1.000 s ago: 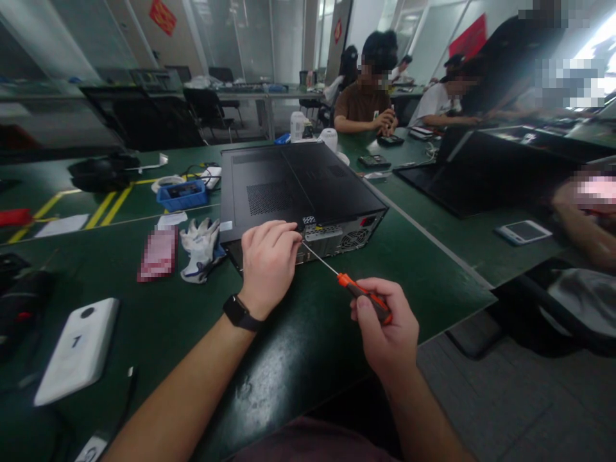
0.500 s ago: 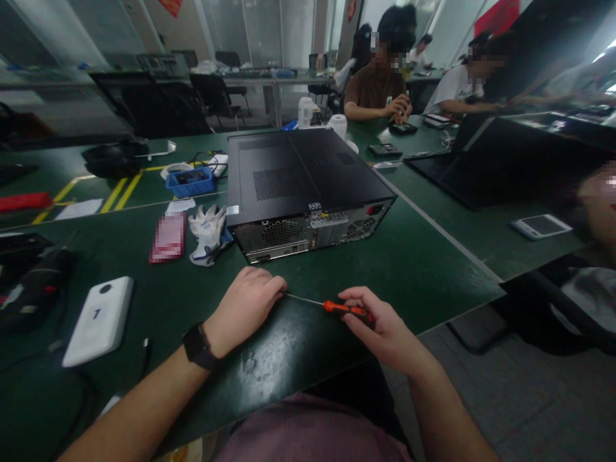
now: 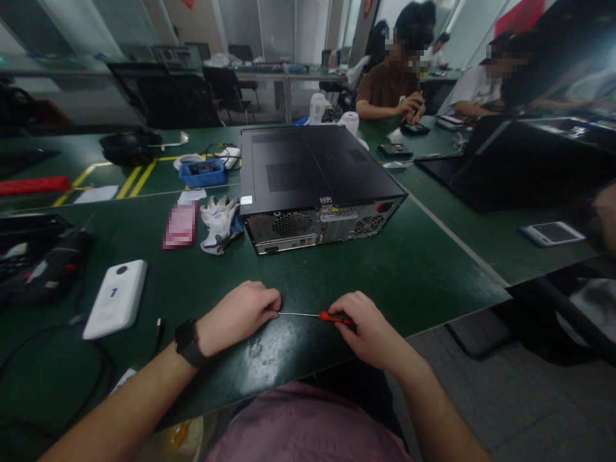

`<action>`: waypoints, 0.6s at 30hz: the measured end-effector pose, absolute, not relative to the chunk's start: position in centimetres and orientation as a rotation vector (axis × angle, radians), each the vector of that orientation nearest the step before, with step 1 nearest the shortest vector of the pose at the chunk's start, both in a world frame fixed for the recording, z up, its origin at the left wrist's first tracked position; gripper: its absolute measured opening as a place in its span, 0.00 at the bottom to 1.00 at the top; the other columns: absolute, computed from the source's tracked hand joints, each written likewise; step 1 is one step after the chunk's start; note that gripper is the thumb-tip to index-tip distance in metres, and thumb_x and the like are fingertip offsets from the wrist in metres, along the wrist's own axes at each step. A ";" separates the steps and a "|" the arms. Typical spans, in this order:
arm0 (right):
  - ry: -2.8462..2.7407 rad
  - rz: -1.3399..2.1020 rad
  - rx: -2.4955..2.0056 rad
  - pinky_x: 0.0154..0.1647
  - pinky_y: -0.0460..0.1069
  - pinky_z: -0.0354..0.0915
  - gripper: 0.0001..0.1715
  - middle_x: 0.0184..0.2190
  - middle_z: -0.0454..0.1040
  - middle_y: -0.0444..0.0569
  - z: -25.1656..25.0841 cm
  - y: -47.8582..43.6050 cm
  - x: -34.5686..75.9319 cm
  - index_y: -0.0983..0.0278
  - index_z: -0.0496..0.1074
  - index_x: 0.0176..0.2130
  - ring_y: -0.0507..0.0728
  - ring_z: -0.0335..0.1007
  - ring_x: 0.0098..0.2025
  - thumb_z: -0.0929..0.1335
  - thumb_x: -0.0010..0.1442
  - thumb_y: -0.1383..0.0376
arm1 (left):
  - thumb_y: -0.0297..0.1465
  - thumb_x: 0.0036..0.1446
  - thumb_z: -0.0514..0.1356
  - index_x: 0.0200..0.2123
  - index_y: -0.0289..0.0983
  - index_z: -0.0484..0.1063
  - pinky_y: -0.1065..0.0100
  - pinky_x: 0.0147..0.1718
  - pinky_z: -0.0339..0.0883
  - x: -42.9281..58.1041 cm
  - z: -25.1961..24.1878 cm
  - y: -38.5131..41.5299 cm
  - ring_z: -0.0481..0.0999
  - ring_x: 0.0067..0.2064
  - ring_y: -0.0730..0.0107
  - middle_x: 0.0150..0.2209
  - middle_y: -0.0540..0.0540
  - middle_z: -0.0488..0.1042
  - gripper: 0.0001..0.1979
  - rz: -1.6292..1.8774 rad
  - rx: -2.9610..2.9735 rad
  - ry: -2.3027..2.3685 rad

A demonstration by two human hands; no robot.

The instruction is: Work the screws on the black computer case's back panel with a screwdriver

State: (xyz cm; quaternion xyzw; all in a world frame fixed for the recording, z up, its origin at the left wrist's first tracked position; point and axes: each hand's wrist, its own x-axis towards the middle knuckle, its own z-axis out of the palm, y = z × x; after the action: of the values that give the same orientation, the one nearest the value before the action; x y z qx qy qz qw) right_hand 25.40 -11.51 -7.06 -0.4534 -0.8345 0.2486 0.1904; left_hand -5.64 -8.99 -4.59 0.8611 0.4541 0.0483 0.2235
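My right hand (image 3: 368,327) is closed around the orange and black handle of a screwdriver (image 3: 332,316). The thin shaft points left, level above the table, and its tip end meets my left hand (image 3: 243,314). Thumb and fingers of that hand are pinched at the tip; what else may be between them is hidden. A dark watch is on my left wrist. Beyond both hands, apart from them, a black desktop computer case (image 3: 312,160) lies on its side, its rear panel with vents and ports facing me.
Left of the case are work gloves (image 3: 219,221), a pink packet (image 3: 180,224) and a blue bin (image 3: 202,174). A white power bank (image 3: 115,298) and a black power tool (image 3: 43,276) lie further left. A phone (image 3: 553,233) is at right. Co-workers sit across the table.
The screwdriver has turned from slanting to nearly level. My right hand has shifted slightly left and closed more around the handle. The camera view has shifted a little.
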 end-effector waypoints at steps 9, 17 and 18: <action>-2.199 0.634 -1.211 0.53 0.59 0.73 0.11 0.46 0.78 0.50 -6.0 -11.3 25.8 0.58 0.74 0.49 0.60 0.74 0.50 0.73 0.66 0.65 | 0.42 0.73 0.57 0.44 0.41 0.78 0.58 0.48 0.72 -7.1 -4.1 -8.8 0.80 0.45 0.58 0.43 0.45 0.82 0.13 0.401 2.330 1.363; -1.634 0.070 -1.492 0.57 0.64 0.72 0.30 0.54 0.76 0.59 -2.5 -4.4 30.2 0.62 0.72 0.58 0.66 0.74 0.55 0.70 0.65 0.48 | 0.51 0.63 0.63 0.56 0.38 0.74 0.53 0.52 0.75 -8.1 -1.2 -6.2 0.81 0.50 0.52 0.54 0.39 0.81 0.27 1.080 1.929 1.851; -1.549 0.012 -1.529 0.60 0.66 0.70 0.33 0.55 0.75 0.61 -1.9 -2.8 30.7 0.63 0.71 0.59 0.67 0.73 0.58 0.70 0.64 0.46 | 0.51 0.63 0.63 0.58 0.37 0.73 0.53 0.54 0.75 -8.0 -0.9 -5.6 0.81 0.51 0.52 0.56 0.38 0.80 0.29 1.144 1.864 1.851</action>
State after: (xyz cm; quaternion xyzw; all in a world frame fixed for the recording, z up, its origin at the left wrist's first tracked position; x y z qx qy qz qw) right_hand 30.74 -2.83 -1.87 -0.6224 -0.6303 0.0049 0.4641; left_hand -8.03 -5.61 -0.85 0.6443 0.6399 0.3955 0.1375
